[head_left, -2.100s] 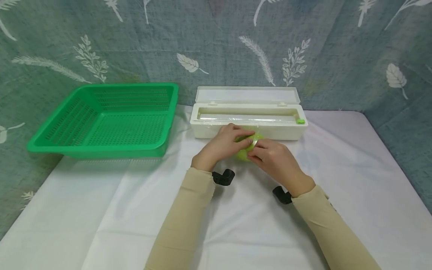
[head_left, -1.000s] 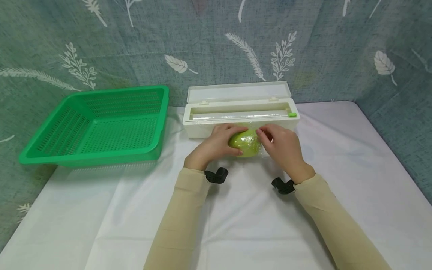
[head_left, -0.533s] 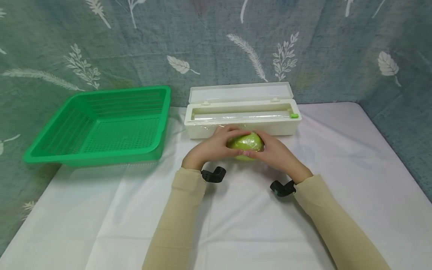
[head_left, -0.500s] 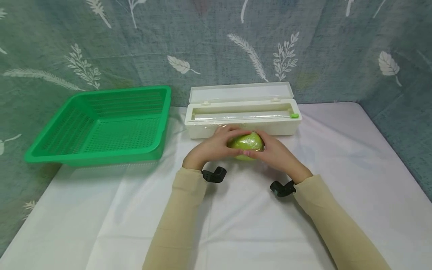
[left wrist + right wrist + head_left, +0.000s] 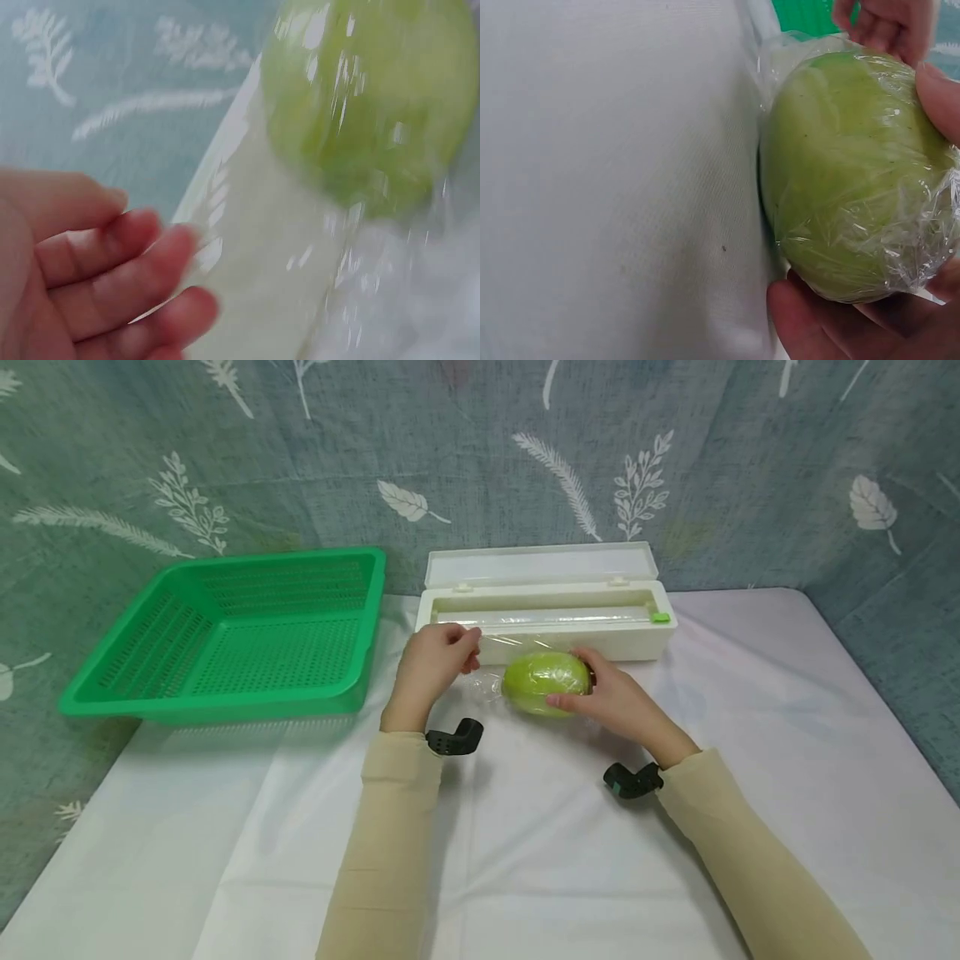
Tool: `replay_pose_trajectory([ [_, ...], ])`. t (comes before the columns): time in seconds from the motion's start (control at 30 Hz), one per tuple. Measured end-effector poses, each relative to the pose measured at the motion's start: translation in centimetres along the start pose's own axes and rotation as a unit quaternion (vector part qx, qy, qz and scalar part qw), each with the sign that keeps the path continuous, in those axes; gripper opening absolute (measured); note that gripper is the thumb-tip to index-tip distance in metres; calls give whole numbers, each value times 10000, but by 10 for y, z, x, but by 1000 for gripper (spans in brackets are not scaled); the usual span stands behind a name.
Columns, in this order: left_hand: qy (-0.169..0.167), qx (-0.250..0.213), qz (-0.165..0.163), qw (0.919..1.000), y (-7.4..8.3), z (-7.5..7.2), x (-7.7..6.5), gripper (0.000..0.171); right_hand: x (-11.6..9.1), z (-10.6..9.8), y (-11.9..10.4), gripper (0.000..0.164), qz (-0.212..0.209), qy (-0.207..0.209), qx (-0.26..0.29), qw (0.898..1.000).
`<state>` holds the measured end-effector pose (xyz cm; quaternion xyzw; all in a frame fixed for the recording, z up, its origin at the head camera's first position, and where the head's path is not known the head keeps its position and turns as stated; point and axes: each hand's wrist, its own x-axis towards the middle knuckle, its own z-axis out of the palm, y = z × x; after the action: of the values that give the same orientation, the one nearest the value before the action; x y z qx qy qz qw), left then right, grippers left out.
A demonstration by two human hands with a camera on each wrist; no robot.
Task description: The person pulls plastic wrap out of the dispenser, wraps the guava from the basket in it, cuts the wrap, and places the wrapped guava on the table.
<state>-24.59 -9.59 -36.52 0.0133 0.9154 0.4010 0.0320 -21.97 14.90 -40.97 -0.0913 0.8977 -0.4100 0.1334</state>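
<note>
A smooth yellow-green oval fruit [image 5: 546, 683], wrapped in clear cling film, lies on the white cloth in front of the cling film dispenser [image 5: 570, 647]. My right hand [image 5: 618, 702] grips its right end, thumb at the near side and fingers round the far side, partly hidden. Loose cling film [image 5: 487, 683] spreads from the fruit's left end. There my left hand [image 5: 433, 667] pinches the film's edge between thumb and forefinger, apart from the fruit; the other fingers are loosely bent in the left wrist view. The right wrist view shows crumpled film [image 5: 922, 240] near the right palm.
The dispenser's lid [image 5: 540, 566] is tipped back, with a film roll [image 5: 547, 615] inside and a green slider [image 5: 660, 617] at the right. A green slotted basket [image 5: 255, 703] stands at the left. A patterned grey-green curtain [image 5: 465, 460] hangs behind.
My left hand has let go of the fruit and moved left, drawing the loose film out. My right hand has gone from plucking at the film to gripping the fruit's right end.
</note>
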Motion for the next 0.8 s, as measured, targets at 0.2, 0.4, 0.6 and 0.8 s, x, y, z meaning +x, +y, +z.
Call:
replay_pose_trajectory([
  [0.2,33,265,-733,9970,-23,-14,0,51,0,0,2,95,55,-21,32,10000],
  [0.4,-829,-274,-770,9932,-40,-8,7,50,3,3,3,96,-168,-33,111,9998],
  [0.6,-908,-1651,-950,9775,-50,10,18,40,3,3,3,99,-420,-96,53,9991],
  [0.8,-719,-1995,-1096,9711,-52,14,18,38,2,1,5,98,-488,-183,71,9986],
])
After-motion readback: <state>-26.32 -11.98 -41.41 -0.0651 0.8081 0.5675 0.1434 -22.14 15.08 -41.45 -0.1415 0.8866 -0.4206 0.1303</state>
